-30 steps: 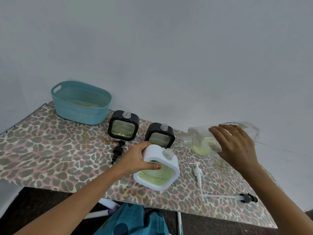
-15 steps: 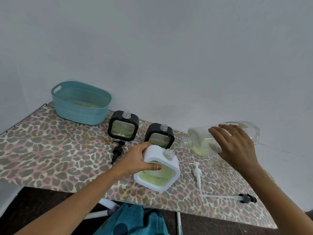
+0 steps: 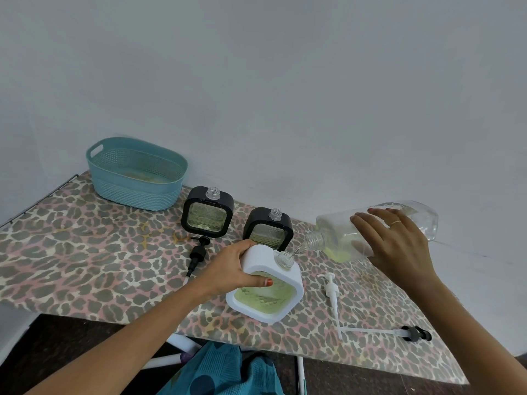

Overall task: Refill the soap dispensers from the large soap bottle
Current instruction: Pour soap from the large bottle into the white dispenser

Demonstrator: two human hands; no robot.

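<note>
Black dispenser (image 3: pixel 268 230) just behind white dispenser (image 3: pixel 258 259)

Got a basket (image 3: pixel 137 192) back left on the surface (image 3: pixel 71 252), left rear dispenser (image 3: pixel 207 212) and right rear dispenser (image 3: pixel 268 229) side by side just right of it. Got the front dispenser (image 3: pixel 268 295) tilted just in front of the right rear one, left pump (image 3: pixel 198 253) lying to its left, middle pump (image 3: pixel 332 292) to its right, right pump (image 3: pixel 413 333) by the front-right edge. Also got the large bottle (image 3: pixel 336 226) up on the right, mouth just over the front dispenser's neck.
</note>
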